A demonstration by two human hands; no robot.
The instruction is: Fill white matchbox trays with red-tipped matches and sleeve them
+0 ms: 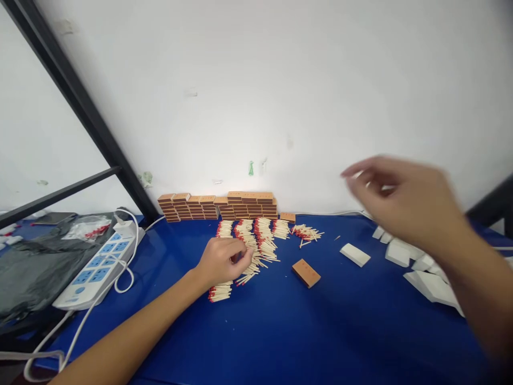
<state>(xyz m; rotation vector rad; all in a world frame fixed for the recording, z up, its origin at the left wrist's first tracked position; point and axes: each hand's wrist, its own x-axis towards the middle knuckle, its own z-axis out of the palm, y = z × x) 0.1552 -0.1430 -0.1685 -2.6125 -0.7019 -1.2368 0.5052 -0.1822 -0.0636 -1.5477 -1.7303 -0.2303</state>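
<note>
As the left hand (223, 260) curled narrowly at the matchsticks (264, 233) (holding any or not, I couldn't tell), gathering them seemed the step in hand, the next move calling for a light pinch. The right hand (406, 200) was raised, blurred, fingers bent, its hold unclear. A lone matchbox (306, 273) lay between them on the counter (256, 342), open room in front; stacked matchboxes (193, 207) lined the back, white trays (355, 255) the right.
</note>
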